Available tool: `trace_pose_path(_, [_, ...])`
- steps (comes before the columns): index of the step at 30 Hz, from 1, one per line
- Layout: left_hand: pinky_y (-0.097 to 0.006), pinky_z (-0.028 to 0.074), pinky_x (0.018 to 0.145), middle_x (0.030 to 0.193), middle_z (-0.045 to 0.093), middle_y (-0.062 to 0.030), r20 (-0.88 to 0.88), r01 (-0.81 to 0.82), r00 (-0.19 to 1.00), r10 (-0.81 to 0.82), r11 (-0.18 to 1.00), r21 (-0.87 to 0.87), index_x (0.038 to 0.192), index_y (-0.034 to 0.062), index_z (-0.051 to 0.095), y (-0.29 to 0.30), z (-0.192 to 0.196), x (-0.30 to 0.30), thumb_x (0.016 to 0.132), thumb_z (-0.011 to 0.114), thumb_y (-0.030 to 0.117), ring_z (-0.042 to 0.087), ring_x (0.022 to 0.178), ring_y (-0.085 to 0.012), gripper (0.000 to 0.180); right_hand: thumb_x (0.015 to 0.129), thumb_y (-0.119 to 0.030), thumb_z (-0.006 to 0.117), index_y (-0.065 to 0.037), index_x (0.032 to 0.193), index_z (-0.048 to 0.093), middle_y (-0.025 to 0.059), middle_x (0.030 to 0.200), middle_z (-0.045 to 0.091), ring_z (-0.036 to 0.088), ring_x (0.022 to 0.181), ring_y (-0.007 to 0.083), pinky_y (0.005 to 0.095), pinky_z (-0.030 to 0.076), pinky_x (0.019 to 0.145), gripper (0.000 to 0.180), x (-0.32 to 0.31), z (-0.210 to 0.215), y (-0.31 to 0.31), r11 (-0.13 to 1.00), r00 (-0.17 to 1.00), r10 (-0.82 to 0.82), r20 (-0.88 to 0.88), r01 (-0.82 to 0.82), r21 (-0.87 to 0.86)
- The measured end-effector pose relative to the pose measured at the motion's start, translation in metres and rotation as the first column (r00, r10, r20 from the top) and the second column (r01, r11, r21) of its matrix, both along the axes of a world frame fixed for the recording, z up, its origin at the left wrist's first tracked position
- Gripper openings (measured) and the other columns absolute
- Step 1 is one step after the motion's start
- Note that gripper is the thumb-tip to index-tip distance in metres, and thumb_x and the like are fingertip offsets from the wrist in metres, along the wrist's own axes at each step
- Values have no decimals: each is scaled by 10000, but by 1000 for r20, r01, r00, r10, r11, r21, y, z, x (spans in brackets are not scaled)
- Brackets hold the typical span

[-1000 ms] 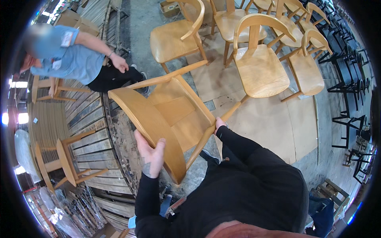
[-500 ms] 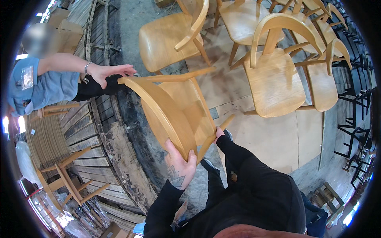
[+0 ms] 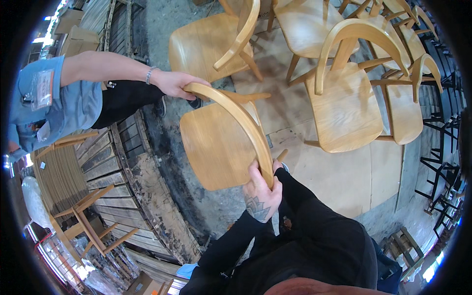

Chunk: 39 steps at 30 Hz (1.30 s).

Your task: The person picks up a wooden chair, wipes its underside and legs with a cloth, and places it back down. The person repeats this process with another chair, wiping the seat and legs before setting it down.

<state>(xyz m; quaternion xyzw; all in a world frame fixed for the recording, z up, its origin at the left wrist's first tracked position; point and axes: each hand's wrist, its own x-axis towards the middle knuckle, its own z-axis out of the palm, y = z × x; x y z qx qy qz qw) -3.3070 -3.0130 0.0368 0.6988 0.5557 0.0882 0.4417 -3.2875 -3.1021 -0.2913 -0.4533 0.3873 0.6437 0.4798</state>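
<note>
A light wooden chair (image 3: 216, 150) with a curved backrest is in front of me, its seat facing up. My left hand (image 3: 263, 194), tattooed at the wrist, is wrapped round the near end of the backrest. Just behind that end, beside a chair leg, a sliver of my right hand (image 3: 277, 165) shows; the backrest hides its fingers. A co-worker's hand (image 3: 177, 84) with a bracelet is on the far end of the same backrest.
Several more wooden chairs (image 3: 344, 105) stand on cardboard sheets at the right and back. Wooden slats (image 3: 105, 172) and a tipped chair frame (image 3: 88, 223) are at the left. Black chair frames (image 3: 432, 162) line the far right. A cardboard box (image 3: 78, 40) sits at the back left.
The chair's backrest has swung to the right, showing more of the seat. My left hand moved right and up with it. The co-worker's hand reached in and took the backrest's far end.
</note>
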Motion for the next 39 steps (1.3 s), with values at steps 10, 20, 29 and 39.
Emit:
trace_pose_path(10, [-505, 514, 769, 1026, 639, -248, 1, 124, 992, -125, 990, 61, 1374, 0, 326, -57, -55, 46, 733, 688, 132, 648, 867, -415, 748, 1004, -370, 385, -75, 1267, 524, 117, 1111, 661, 654, 966, 254, 436, 525, 840, 419, 26, 63, -100, 989, 982, 138, 131, -144, 32])
trace_pose_path(20, [-499, 507, 784, 980, 643, -241, -151, 217, 970, -189, 954, 204, 1345, -5, 330, -93, -86, 74, 724, 701, 179, 641, 904, -412, 747, 998, -363, 406, -84, 1260, 528, 113, 1095, 663, 660, 930, 242, 422, 531, 810, 402, 93, 86, -90, 926, 884, 296, 363, -359, 118])
trace_pose_path(29, [-463, 447, 981, 1151, 603, -291, 195, 218, 951, -240, 967, 128, 1378, -16, 347, -69, -87, 35, 845, 648, 374, 584, 1104, -422, 726, 992, -356, 424, -92, 1255, 531, 110, 1081, 665, 665, 898, 232, 409, 536, 783, 387, 146, 126, -108, 775, 585, 507, 633, -631, -36])
trace_pose_path(39, [-498, 500, 781, 933, 662, -235, -324, -17, 945, -50, 980, -200, 898, 22, 656, -166, -77, -272, 839, 492, 274, 636, 922, -409, 307, 853, -229, 528, -83, 861, 684, 116, 935, 707, 700, 790, 244, 431, 560, 682, 213, 110, 130, -254, -625, -759, 617, 208, -633, -456])
